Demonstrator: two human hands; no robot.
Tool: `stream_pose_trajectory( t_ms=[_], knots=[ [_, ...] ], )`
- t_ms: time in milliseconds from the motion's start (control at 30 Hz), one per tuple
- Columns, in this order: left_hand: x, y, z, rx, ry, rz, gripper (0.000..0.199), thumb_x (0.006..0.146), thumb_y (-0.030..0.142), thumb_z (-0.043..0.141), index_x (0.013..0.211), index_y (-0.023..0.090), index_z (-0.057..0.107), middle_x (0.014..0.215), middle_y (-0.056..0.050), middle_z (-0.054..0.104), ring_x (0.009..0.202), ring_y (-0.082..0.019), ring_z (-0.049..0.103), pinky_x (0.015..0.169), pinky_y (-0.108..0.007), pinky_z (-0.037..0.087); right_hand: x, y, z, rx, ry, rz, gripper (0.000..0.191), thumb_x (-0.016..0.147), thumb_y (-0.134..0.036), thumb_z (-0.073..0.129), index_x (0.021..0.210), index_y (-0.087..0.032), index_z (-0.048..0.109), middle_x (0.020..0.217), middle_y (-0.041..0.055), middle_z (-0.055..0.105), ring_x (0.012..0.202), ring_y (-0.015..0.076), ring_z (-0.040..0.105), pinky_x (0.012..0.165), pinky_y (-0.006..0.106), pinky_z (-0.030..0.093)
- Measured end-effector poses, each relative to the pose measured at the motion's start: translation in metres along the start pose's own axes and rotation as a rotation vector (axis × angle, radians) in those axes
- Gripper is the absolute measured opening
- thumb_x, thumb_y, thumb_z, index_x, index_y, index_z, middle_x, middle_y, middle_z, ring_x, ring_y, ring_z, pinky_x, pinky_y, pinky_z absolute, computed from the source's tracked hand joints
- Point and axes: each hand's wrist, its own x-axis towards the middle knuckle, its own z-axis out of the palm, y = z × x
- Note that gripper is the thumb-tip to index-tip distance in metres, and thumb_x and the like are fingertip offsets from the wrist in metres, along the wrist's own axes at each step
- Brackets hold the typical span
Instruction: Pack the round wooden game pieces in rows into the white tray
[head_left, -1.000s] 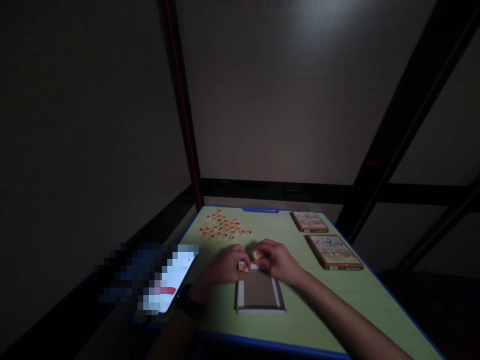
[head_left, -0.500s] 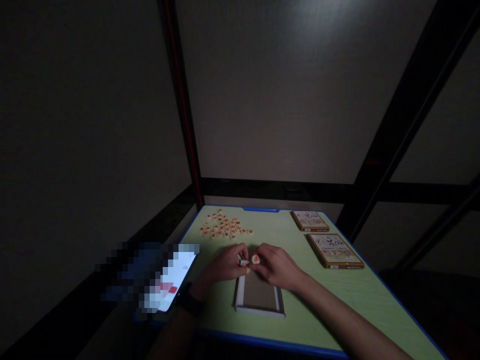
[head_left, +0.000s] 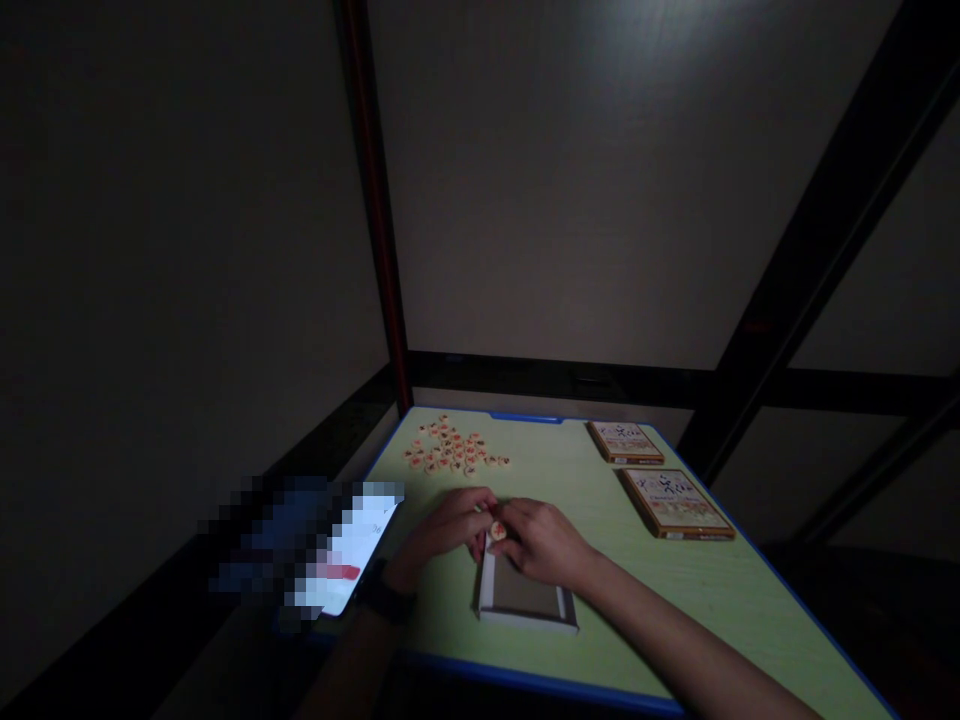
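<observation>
A shallow open box [head_left: 526,592] with pale edges and a brown bottom lies near the table's front edge. Over its far left corner my two hands meet. My right hand [head_left: 544,540] has its thumb and fingers closed around a round piece [head_left: 499,531] with a red character. My left hand [head_left: 454,522] is beside it, fingers bent together at the box's left corner; what they hold, if anything, is hidden. Beyond my left hand, many round pieces [head_left: 457,455] with red and dark characters lie loosely spread.
Two flat printed boxes, one farther back [head_left: 625,441] and one nearer [head_left: 675,500], lie along the right side of the green table [head_left: 652,640] with blue edges. A lit screen [head_left: 360,550], partly pixelated, is at the left edge. A wall rises behind.
My right hand has moved left with the round piece, so both hands now touch or overlap at the box's far left corner. The view has shifted slightly.
</observation>
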Motion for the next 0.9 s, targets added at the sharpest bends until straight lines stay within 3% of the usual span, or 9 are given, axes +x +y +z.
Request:
stream_pose_trajectory(
  t_ms=[300,533,767,900],
  knots=[
    [0.002,-0.001,0.001,0.035,0.007,-0.028,0.009,0.067,0.022,0.053,0.074,0.018,0.056,0.053,0.004,0.057,0.049,-0.015,0.062,0.046,-0.022,0.047,0.002,0.000,-0.003,0.007,0.016,-0.029,0.027,0.092,-0.040,0.065,0.103,-0.016,0.064,0.091,0.0091,0.072,0.083,0.0229,0.066,0.073,0.030,0.047],
    [-0.001,0.001,0.000,0.104,-0.017,0.027,0.019,0.072,0.036,0.061,0.072,0.020,0.052,0.054,0.003,0.058,0.051,-0.016,0.063,0.046,-0.023,0.045,0.001,0.002,-0.004,0.102,0.011,0.000,0.030,0.091,-0.042,0.065,0.107,-0.017,0.064,0.094,0.0083,0.072,0.087,0.0231,0.067,0.075,0.030,0.047],
    [-0.003,0.004,0.002,0.270,0.039,0.069,0.019,0.066,0.031,0.067,0.071,0.020,0.052,0.060,0.004,0.057,0.055,-0.016,0.061,0.046,-0.023,0.040,0.000,-0.003,-0.012,0.147,-0.020,0.065,0.040,0.074,-0.012,0.064,0.113,-0.018,0.063,0.089,0.0049,0.071,0.082,0.0216,0.065,0.073,0.029,0.046],
    [-0.003,0.007,0.003,0.479,0.105,0.164,0.022,0.061,0.030,0.073,0.067,0.019,0.056,0.065,0.002,0.058,0.064,-0.016,0.057,0.053,-0.024,0.038,-0.001,-0.004,-0.014,0.173,-0.026,0.087,0.046,0.068,-0.008,0.060,0.112,-0.018,0.063,0.085,0.0039,0.070,0.078,0.0204,0.064,0.070,0.028,0.044]
  ],
)
